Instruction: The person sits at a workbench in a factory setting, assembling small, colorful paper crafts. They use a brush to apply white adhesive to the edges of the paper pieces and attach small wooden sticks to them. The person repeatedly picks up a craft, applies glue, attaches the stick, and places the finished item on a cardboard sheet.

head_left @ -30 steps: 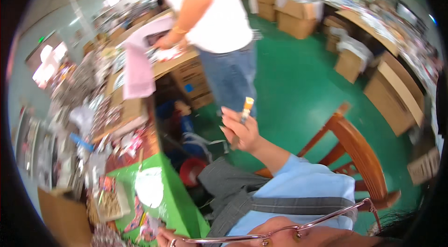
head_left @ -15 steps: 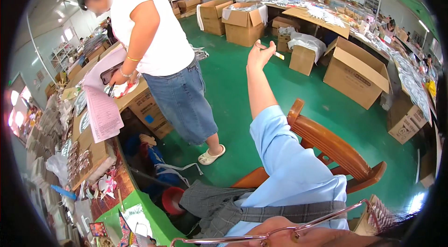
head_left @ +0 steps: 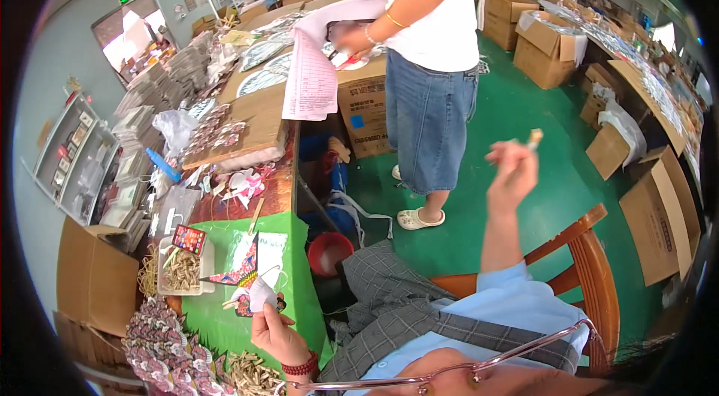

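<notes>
My left hand (head_left: pixel 278 334), with a red bead bracelet at the wrist, pinches a bird-shaped cutout (head_left: pixel 250 281) over the green-covered table corner. The cutout is printed in red, black and yellow, with a white fan-like part near my fingers. My right hand (head_left: pixel 514 174) is raised out over the floor to the right, away from the table. Its fingers are closed on a short pale stick-like piece (head_left: pixel 535 138); motion blurs it, so its kind is unclear.
A white tub (head_left: pixel 207 276) of short wooden pieces stands beside stacked patterned cutouts (head_left: pixel 161 343). A person (head_left: pixel 431 44) in a white shirt holds pink sheets (head_left: pixel 314 74) across the table. Close by are a red bucket (head_left: pixel 329 252), my wooden chair (head_left: pixel 580 246) and cardboard boxes (head_left: pixel 659 216).
My view has swung left and down toward the table, bringing my left hand and the cutout into sight. My right hand, still holding the small piece, has drawn back lower.
</notes>
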`<state>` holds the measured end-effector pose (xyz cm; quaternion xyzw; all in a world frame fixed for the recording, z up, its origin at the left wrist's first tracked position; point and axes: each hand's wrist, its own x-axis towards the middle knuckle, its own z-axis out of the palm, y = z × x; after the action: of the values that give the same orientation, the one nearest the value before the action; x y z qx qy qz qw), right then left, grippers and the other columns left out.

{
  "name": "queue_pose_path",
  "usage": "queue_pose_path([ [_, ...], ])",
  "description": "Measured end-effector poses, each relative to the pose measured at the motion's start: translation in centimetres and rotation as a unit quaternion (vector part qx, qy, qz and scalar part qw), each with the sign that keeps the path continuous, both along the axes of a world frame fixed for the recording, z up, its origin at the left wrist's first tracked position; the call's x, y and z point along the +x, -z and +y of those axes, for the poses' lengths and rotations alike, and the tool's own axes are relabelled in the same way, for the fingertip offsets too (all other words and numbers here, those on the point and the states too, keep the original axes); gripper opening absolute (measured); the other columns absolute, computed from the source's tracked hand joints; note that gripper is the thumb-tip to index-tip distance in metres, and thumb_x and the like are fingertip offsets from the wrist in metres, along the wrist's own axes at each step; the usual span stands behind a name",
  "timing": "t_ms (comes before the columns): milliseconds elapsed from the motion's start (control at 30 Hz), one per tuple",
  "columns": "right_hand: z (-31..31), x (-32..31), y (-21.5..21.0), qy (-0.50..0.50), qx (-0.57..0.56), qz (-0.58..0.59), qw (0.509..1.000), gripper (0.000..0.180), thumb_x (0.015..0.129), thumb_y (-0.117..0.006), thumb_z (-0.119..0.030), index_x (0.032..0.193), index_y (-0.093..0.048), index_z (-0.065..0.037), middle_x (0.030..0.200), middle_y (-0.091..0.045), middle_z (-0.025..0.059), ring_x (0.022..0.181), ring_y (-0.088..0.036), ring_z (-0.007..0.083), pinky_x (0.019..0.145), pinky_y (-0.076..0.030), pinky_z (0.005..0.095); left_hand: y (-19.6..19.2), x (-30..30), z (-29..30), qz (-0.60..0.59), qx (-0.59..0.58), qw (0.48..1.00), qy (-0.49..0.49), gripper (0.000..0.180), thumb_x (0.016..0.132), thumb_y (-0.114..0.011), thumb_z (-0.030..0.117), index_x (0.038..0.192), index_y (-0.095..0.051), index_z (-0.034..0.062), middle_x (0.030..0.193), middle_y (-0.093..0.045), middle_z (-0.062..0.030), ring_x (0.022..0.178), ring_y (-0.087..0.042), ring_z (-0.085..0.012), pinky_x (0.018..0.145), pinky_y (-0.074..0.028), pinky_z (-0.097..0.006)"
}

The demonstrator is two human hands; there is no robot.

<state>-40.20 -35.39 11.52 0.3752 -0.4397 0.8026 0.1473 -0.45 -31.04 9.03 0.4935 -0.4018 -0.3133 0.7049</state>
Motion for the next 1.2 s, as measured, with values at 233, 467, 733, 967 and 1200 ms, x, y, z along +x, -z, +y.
queue_pose_path([
  [233,-2.2,12.4,4.6,-0.408,0.186,0.127,0.885,0.024,0.096,-0.046,-0.019,0.106,-0.057,0.0,0.077,-0.063,0.0086,0.059,-0.057,0.01,0.053,-0.047,0.0231,-1.2,-1.1,-1.2,0.075,0.029,0.993,0.083,0.022,0.094,-0.052,0.015,0.076,-0.055,0.0036,0.076,-0.065,-0.0106,0.045,-0.039,-0.0026,0.041,-0.03,-0.017],
  [467,-2.9,18.5,3.7,-0.408,0.172,0.165,0.881,0.015,0.088,-0.054,-0.006,0.101,-0.059,0.002,0.079,-0.063,0.0123,0.068,-0.064,0.0234,0.064,-0.052,0.0316,-0.4,-1.4,-2.0,0.075,0.031,0.991,0.103,0.019,0.093,-0.055,0.019,0.082,-0.061,0.0043,0.068,-0.059,-0.0002,0.05,-0.043,-0.0023,0.044,-0.031,-0.017],
  [733,-3.1,23.9,3.4,-0.436,0.152,0.182,0.868,0.031,0.077,-0.075,-0.021,0.093,-0.056,-0.001,0.116,-0.057,0.0244,0.094,-0.061,0.0344,0.08,-0.048,0.0363,0.9,-1.5,-1.8,0.107,0.004,0.991,0.078,0.023,0.093,-0.056,0.016,0.076,-0.062,0.0013,0.065,-0.056,0.0004,0.05,-0.045,-0.0038,0.045,-0.036,-0.019],
  [967,-2.6,25.2,2.3,-0.389,0.149,0.274,0.867,0.06,0.067,-0.076,-0.051,0.091,-0.054,0.0,0.115,-0.053,0.0314,0.104,-0.053,0.0432,0.09,-0.039,0.0476,2.2,-1.4,-1.2,-0.065,-0.019,0.996,0.057,0.017,0.089,-0.059,0.007,0.1,-0.066,-0.0044,0.09,-0.068,-0.0063,0.071,-0.059,-0.0097,0.066,-0.048,-0.022],
  [1200,-2.2,25.2,1.9,-0.345,0.156,0.279,0.882,0.017,0.076,-0.072,-0.011,0.079,-0.059,-0.001,0.115,-0.055,0.0277,0.107,-0.052,0.0413,0.091,-0.038,0.0474,1.1,-1.6,-0.8,-0.172,-0.028,0.983,0.052,0.025,0.086,-0.056,-0.004,0.11,-0.063,-0.0042,0.104,-0.067,-0.0156,0.093,-0.064,-0.0148,0.08,-0.047,-0.024],
])
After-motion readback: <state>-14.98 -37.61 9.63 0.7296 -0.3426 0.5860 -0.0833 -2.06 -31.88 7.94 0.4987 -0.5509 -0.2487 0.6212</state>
